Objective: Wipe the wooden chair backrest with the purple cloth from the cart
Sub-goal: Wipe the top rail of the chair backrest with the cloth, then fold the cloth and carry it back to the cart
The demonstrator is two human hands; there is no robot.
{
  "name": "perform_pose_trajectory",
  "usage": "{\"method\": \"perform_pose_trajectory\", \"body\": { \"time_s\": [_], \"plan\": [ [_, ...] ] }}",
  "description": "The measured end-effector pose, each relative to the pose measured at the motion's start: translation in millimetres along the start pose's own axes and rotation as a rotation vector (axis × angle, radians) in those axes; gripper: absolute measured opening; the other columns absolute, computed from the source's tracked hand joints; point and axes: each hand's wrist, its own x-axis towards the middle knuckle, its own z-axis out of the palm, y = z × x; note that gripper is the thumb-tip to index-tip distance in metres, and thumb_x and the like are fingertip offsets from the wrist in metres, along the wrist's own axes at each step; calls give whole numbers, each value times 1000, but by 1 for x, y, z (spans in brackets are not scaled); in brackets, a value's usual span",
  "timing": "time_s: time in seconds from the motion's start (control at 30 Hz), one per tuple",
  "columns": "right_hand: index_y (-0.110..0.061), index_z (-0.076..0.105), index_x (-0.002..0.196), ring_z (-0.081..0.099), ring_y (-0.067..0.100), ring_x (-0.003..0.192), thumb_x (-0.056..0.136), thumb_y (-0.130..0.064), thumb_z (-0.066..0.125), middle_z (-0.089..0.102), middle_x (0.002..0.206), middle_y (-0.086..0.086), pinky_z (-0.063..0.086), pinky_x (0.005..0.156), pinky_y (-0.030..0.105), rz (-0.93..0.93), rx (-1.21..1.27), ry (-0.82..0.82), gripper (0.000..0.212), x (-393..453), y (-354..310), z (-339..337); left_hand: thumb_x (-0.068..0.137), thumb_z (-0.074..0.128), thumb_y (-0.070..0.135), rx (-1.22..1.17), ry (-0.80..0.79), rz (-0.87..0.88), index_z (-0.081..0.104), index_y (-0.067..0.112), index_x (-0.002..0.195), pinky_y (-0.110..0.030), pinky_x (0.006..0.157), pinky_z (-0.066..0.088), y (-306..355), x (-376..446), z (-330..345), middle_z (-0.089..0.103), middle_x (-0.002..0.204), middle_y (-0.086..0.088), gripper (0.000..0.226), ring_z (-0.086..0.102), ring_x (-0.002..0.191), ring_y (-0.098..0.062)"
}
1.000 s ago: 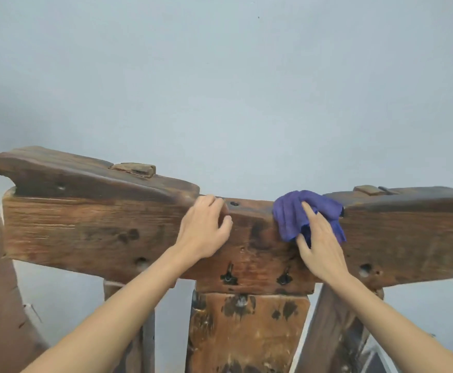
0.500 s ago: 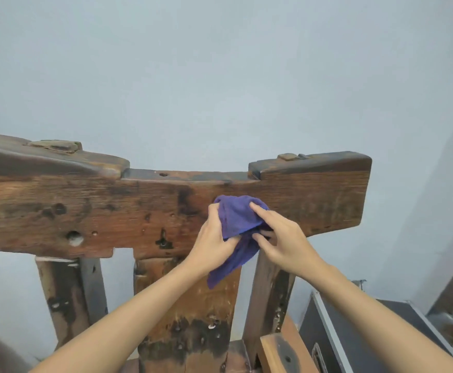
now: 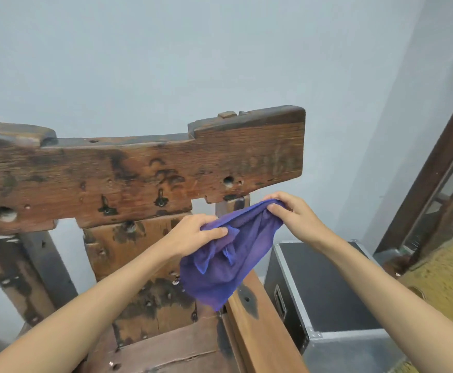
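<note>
The wooden chair backrest [image 3: 144,173] is a thick, dark-stained old plank across the middle of the view, with a vertical slat below it. The purple cloth [image 3: 228,259] hangs spread out in the air in front of the chair's right side, clear of the wood. My left hand [image 3: 193,235] pinches its upper left edge. My right hand [image 3: 292,211] pinches its upper right corner, just below the backrest's right end.
A black case with metal edging [image 3: 325,286] stands to the right of the chair. The chair's right armrest [image 3: 257,327] runs toward me under the cloth. A dark wooden frame [image 3: 432,168] and a yellow fuzzy surface [image 3: 446,286] are at the far right. A pale wall is behind.
The cloth was pressed on the backrest by my right hand, then taken by both hands. Now it is lifted off the wood and stretched open between them. The view has shifted right.
</note>
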Motion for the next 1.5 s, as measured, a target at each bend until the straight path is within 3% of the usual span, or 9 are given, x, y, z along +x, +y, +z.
{"method": "perform_pose_trajectory", "body": {
  "time_s": [0.13,0.4,0.5,0.67,0.8,1.03,1.17,1.3,1.5],
  "plan": [
    [-14,65,104,64,6,91,104,-6,49,69,100,-3,49,86,24,8,37,48,18,-23,2,-18,98,53,36,-158,-40,91,67,1,78,-31,74,39,20,4,17,63,89,-23,43,57,88,-33],
    [-41,70,109,57,0,111,102,-19,58,66,108,-18,40,98,16,-68,-259,167,26,-70,9,-65,105,45,19,-198,74,33,66,9,91,-38,80,46,46,19,59,69,91,-11,27,57,79,-13],
    [-32,75,110,61,-4,113,101,-14,59,69,110,-25,41,97,11,-38,-274,208,25,-86,10,-89,98,48,8,-150,-34,129,65,17,103,-28,79,48,52,19,89,69,95,0,19,63,85,-10],
    [-29,77,115,65,-8,108,98,-17,67,76,109,-18,44,93,10,66,-236,307,23,-127,24,-146,78,59,11,-197,-99,145,71,27,103,-36,70,58,39,35,128,74,97,10,32,72,82,-13],
    [-28,76,110,66,3,76,95,-22,71,79,87,0,51,70,15,250,-147,439,17,-168,48,-192,88,73,25,-306,-243,154,77,28,99,-29,71,60,37,66,154,79,93,6,11,76,85,-12],
    [-17,81,89,67,9,77,87,-23,79,77,83,-1,51,72,22,561,11,715,6,-248,89,-247,92,69,5,-590,-380,7,75,-2,105,-24,73,61,58,129,237,78,97,-21,16,73,82,-21],
    [-13,80,88,61,20,76,82,-32,84,71,82,7,43,70,38,792,30,873,21,-307,104,-267,100,60,18,-662,-522,35,79,7,102,-27,79,61,102,153,287,78,99,-15,22,75,87,-21],
    [-1,74,99,64,26,83,81,-18,84,69,95,17,52,74,37,954,269,1127,27,-359,124,-286,97,64,20,-727,-610,-19,77,0,87,-32,90,56,161,169,343,75,89,-11,25,68,84,-20],
    [-4,63,101,65,21,75,93,-3,65,66,93,14,61,68,28,1018,716,1284,8,-406,152,-299,97,61,19,-708,-795,-100,74,-3,94,-26,58,58,289,141,439,70,80,-10,27,65,70,-18]
  ]
}}
